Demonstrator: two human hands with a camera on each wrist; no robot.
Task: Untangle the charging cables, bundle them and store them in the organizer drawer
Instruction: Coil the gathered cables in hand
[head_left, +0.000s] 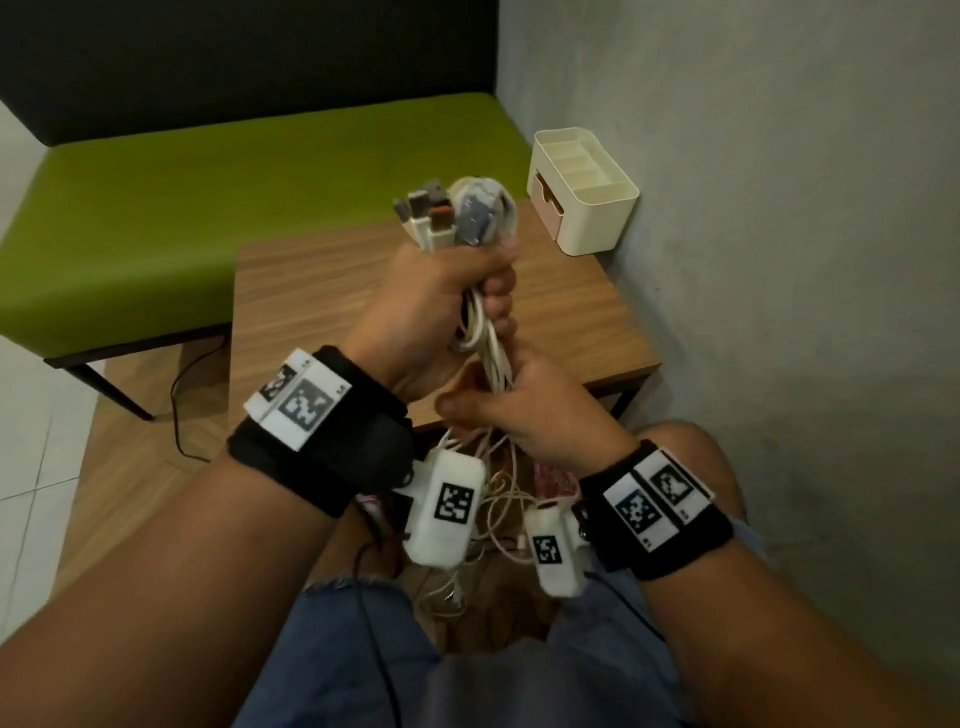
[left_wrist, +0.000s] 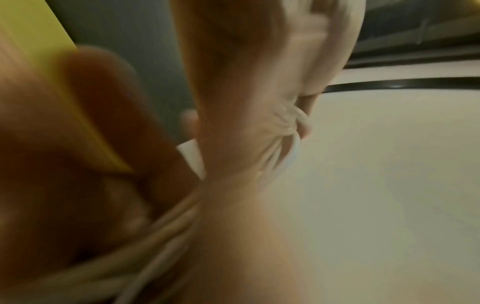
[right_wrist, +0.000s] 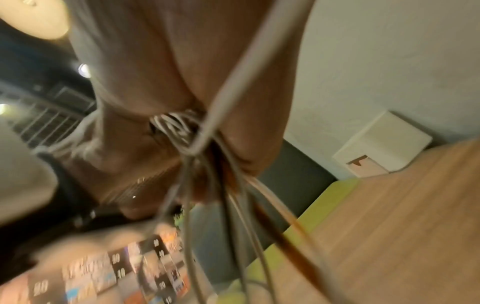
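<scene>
both hands (head_left: 447, 306) grip cables (head_left: 485, 343) — organizer (head_left: 584, 197) on table (head_left: 322, 291) beyond.

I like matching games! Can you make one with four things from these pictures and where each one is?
Things:
1. plugs
2. organizer
3. left hand
4. bench

Places:
A. behind the table
B. on the table's far corner, by the wall
C. sticking up above the left hand
D. gripping the cables near the top

Pairs: 1-C, 2-B, 3-D, 4-A
</scene>
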